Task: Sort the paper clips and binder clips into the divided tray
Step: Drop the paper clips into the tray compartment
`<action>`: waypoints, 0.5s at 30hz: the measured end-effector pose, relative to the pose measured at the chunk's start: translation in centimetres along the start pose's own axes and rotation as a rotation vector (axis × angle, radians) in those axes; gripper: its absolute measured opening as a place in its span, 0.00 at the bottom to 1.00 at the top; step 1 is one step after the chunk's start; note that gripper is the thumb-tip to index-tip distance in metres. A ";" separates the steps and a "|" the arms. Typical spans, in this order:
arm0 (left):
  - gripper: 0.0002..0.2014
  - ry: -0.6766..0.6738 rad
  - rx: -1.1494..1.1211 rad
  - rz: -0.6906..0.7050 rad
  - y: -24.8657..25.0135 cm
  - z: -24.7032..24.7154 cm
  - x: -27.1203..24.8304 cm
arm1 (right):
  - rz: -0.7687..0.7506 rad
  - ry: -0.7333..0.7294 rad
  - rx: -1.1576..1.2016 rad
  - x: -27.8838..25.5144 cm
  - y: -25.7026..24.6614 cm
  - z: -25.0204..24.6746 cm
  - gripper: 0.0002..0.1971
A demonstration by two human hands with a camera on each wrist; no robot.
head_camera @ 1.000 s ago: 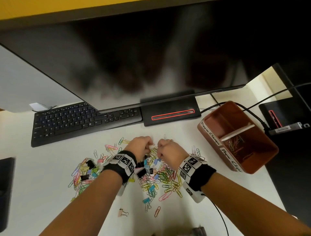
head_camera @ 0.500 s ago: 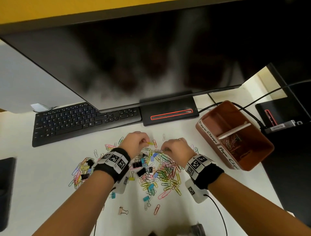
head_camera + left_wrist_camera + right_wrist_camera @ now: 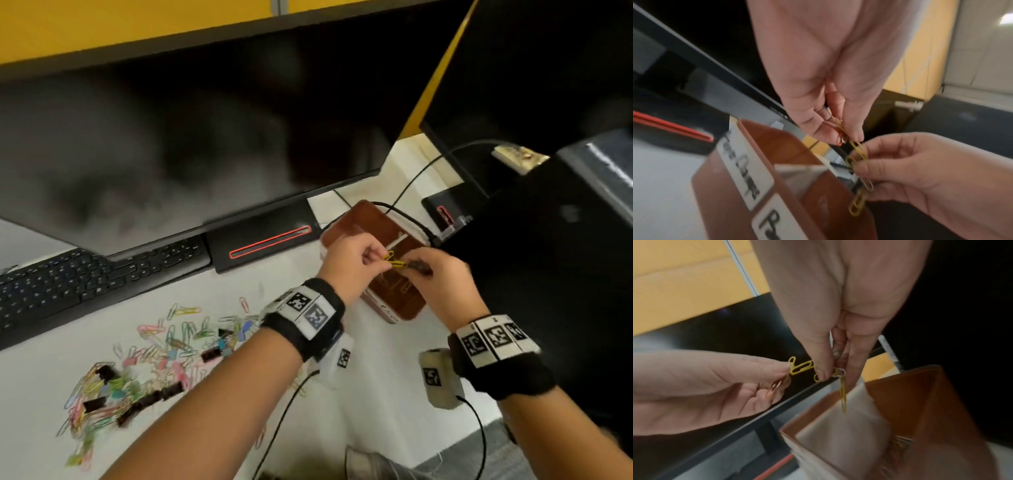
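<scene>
Paper clips [image 3: 394,261], yellow and linked together, are pinched between the left hand [image 3: 349,260] and the right hand [image 3: 442,281] above the tray [image 3: 356,219]. More clips are seen inside one compartment. Loose clips [image 3: 154,356] are spread on the tabletop [image 3: 376,377], near the keyboard [image 3: 85,284].

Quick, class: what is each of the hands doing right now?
Left hand: pinching yellow paper clips over the tray.
Right hand: pinching the same linked clips.
</scene>
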State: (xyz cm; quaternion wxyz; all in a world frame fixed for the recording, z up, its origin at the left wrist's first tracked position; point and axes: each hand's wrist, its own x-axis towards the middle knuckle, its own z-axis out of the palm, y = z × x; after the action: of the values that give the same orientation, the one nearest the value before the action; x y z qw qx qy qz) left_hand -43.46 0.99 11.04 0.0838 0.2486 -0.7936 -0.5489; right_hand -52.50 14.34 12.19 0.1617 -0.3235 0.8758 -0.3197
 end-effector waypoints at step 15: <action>0.09 0.327 0.190 -0.251 -8.8 -7.5 -7.2 | -0.368 -0.251 0.020 -0.4 -0.8 7.3 0.14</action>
State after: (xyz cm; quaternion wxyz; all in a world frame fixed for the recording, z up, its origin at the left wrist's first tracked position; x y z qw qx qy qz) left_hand -31.51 -4.11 6.90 0.1186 0.4380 -0.7803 -0.4303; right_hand -48.21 10.84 7.36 0.2115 -0.5135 0.7718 -0.3098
